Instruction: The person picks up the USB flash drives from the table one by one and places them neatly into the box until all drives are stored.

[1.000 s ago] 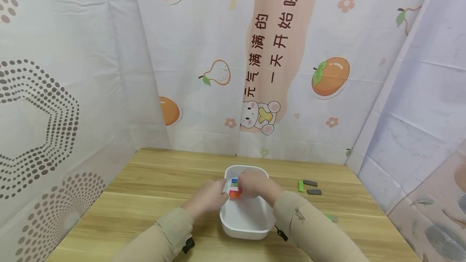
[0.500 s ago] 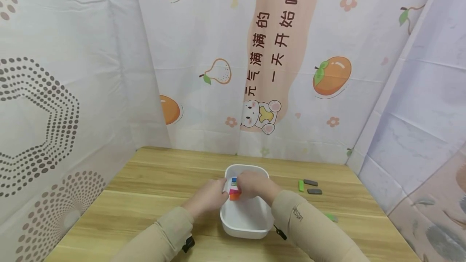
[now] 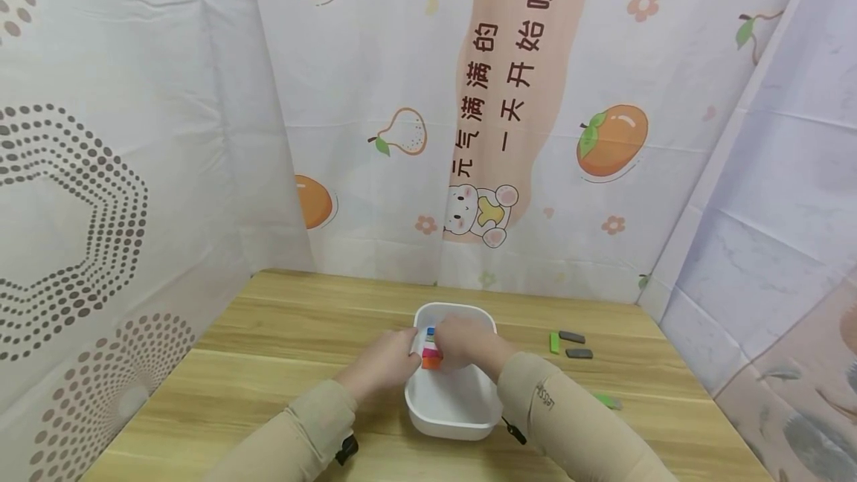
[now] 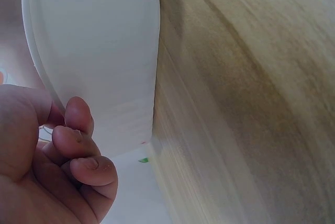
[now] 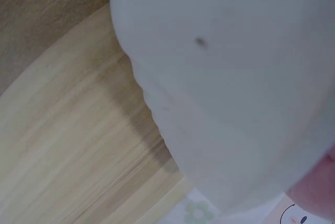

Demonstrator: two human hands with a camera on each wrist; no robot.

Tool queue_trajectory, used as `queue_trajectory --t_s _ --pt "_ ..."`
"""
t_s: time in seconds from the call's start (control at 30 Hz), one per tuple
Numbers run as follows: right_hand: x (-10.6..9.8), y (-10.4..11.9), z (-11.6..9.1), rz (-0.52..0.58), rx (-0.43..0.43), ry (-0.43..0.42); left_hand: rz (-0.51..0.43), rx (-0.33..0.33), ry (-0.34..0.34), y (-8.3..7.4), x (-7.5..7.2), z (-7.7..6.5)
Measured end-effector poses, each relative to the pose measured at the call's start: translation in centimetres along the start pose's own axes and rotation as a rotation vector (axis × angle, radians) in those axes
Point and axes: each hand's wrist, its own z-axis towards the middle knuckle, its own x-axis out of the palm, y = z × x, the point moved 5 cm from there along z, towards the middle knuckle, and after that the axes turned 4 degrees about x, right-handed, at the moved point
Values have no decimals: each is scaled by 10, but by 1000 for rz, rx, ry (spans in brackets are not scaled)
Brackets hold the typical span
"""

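Note:
A white plastic tub (image 3: pixel 452 402) stands on the wooden table. My left hand (image 3: pixel 390 360) grips its left rim; in the left wrist view the curled fingers (image 4: pixel 86 164) lie against the tub's outer wall (image 4: pixel 104 51). My right hand (image 3: pixel 463 342) reaches down inside the tub, beside a row of small coloured pieces along the left wall: a blue piece (image 3: pixel 431 332), a pink piece (image 3: pixel 431 353) and an orange piece (image 3: pixel 431 364) among them. Its fingertips are hidden behind the hand, so I cannot tell what they hold. In the right wrist view, the tub's wall (image 5: pixel 235 88) hides most of that hand (image 5: pixel 318 190).
Right of the tub, a green piece (image 3: pixel 554 343) and two dark grey pieces (image 3: pixel 572 336) lie on the table (image 3: pixel 301 333). Nearer the right sleeve (image 3: pixel 569 415) is another green and grey piece (image 3: pixel 608 401). A printed curtain (image 3: pixel 375 58) hangs behind the table.
Both hands keep their places at the tub. The right hand shifts only slightly over the coloured pieces, uncovering a little more of the pink one.

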Motion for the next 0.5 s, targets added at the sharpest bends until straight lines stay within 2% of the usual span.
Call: queue_trajectory --t_s 0.5 --pt "-2 -1 0 4 6 8 -22 -30 19 1 1 1"
